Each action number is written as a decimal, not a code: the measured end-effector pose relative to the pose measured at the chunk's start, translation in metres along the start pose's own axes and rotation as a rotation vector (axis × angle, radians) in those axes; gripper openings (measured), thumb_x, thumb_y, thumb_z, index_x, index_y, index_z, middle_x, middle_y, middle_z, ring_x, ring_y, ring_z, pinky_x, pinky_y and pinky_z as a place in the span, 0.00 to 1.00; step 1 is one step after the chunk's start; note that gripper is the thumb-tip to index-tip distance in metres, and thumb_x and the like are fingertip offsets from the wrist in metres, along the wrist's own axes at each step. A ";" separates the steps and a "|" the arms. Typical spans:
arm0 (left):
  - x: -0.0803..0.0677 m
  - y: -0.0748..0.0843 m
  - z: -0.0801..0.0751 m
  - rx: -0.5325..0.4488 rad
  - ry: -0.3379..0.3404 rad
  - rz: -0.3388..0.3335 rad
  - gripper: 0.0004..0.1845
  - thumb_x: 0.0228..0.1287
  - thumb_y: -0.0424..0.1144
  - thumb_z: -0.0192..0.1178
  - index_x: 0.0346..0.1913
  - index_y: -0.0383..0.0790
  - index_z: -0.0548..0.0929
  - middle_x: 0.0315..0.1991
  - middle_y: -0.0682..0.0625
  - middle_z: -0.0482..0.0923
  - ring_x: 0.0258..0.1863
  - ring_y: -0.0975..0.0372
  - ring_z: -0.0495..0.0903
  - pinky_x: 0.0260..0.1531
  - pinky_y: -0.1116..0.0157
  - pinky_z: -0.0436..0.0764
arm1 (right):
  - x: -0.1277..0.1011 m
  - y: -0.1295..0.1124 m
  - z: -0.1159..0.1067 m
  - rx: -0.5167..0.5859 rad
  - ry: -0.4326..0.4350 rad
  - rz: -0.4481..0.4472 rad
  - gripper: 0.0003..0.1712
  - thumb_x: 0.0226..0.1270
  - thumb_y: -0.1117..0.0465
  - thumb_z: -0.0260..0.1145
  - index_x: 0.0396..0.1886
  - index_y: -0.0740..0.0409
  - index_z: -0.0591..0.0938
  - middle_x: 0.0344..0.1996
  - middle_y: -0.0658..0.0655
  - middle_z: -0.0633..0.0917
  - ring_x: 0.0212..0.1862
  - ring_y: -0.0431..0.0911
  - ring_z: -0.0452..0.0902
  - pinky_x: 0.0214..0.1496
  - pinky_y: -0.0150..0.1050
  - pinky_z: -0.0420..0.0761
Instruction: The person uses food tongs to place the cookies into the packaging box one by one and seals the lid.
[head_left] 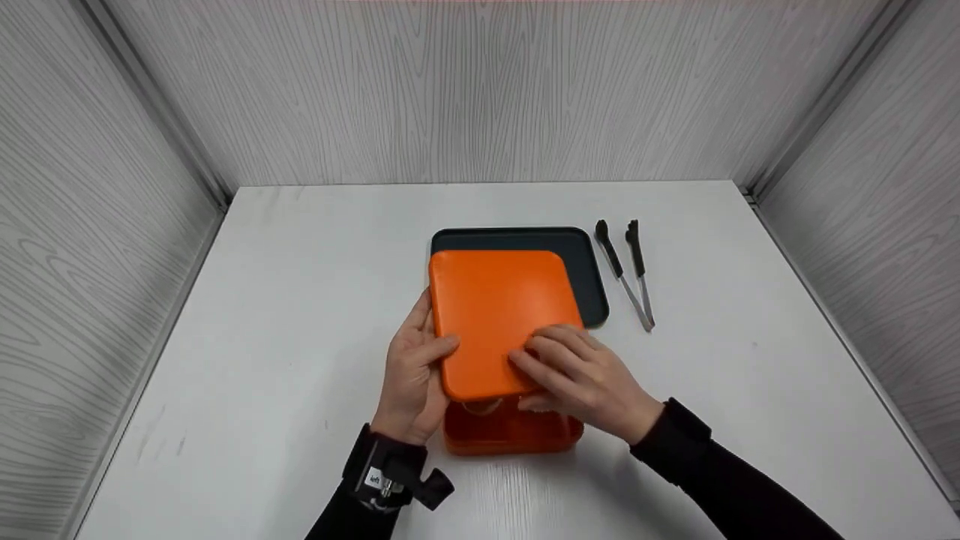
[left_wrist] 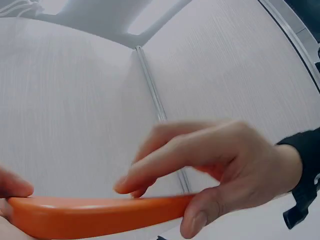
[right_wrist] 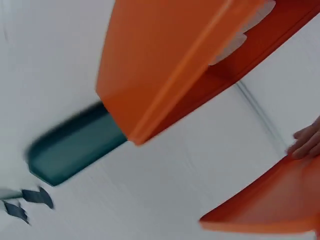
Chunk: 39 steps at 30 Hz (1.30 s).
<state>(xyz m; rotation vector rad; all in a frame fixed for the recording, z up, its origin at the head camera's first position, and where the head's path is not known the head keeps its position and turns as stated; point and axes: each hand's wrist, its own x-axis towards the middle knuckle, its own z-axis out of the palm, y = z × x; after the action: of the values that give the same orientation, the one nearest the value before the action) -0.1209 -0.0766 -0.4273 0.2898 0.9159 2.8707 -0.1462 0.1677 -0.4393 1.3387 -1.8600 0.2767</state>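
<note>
An orange rectangular lid (head_left: 502, 315) is raised, tilted, over an orange box (head_left: 514, 442). My left hand (head_left: 416, 367) grips the lid's left side, thumb on top and fingers beneath. At the near right corner, my right hand (head_left: 581, 375) pinches the lid, with curled fingers on top and the thumb at the edge, as the left wrist view also shows. Pale, scalloped-edged things (right_wrist: 230, 49) sit inside the box in the right wrist view, mostly hidden; their kind is unclear. Behind the lid lies a dark tray (head_left: 592, 289), partly covered.
Tongs (head_left: 634, 281) with dark tips lie spread on the white table (head_left: 300, 322), right of the tray. Grey wood-grain panels (head_left: 480, 90) enclose the table at the back and both sides.
</note>
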 end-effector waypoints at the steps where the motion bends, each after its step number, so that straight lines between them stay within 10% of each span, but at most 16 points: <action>1: 0.000 0.000 -0.001 -0.013 -0.005 0.002 0.39 0.74 0.18 0.41 0.83 0.42 0.47 0.81 0.49 0.55 0.78 0.58 0.58 0.76 0.57 0.62 | -0.003 0.004 0.001 0.034 0.002 0.066 0.30 0.76 0.42 0.61 0.63 0.60 0.82 0.53 0.62 0.83 0.57 0.57 0.79 0.62 0.48 0.80; 7: -0.002 0.000 -0.005 -0.034 0.006 0.011 0.37 0.74 0.18 0.41 0.82 0.42 0.53 0.80 0.47 0.59 0.78 0.55 0.60 0.74 0.56 0.65 | -0.019 0.022 0.006 0.302 -0.023 0.646 0.40 0.77 0.48 0.62 0.78 0.64 0.63 0.70 0.69 0.68 0.71 0.60 0.66 0.74 0.43 0.68; 15: -0.002 0.000 -0.006 -0.014 0.025 0.001 0.37 0.73 0.18 0.43 0.82 0.42 0.55 0.79 0.50 0.61 0.77 0.58 0.61 0.75 0.58 0.64 | -0.020 0.032 -0.005 1.038 -0.068 1.473 0.41 0.76 0.45 0.64 0.81 0.52 0.61 0.57 0.60 0.82 0.46 0.48 0.81 0.45 0.34 0.83; 24: -0.002 0.001 -0.013 0.248 0.048 -0.047 0.40 0.73 0.19 0.47 0.83 0.45 0.52 0.79 0.52 0.60 0.75 0.54 0.66 0.70 0.56 0.71 | -0.017 0.032 -0.017 1.267 -0.032 1.556 0.38 0.73 0.51 0.68 0.77 0.56 0.66 0.46 0.59 0.84 0.43 0.49 0.86 0.39 0.38 0.88; 31: 0.000 0.011 -0.015 0.730 0.174 -0.104 0.41 0.69 0.23 0.60 0.81 0.47 0.58 0.67 0.46 0.68 0.52 0.51 0.82 0.51 0.61 0.85 | -0.016 0.031 -0.023 1.239 -0.066 1.535 0.33 0.74 0.53 0.68 0.72 0.59 0.70 0.45 0.61 0.83 0.38 0.49 0.84 0.35 0.40 0.88; 39: -0.001 0.012 -0.016 1.292 0.208 -0.135 0.38 0.70 0.37 0.66 0.79 0.45 0.63 0.52 0.45 0.75 0.30 0.56 0.75 0.32 0.64 0.79 | -0.019 0.019 -0.027 1.158 -0.163 1.519 0.29 0.75 0.54 0.66 0.69 0.61 0.71 0.45 0.65 0.78 0.36 0.53 0.84 0.36 0.45 0.89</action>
<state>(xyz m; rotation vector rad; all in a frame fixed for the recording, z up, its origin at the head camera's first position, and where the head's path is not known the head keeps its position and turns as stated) -0.1238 -0.0950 -0.4331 -0.0016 2.5440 1.7805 -0.1476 0.2045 -0.4308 0.1213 -2.5855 2.2762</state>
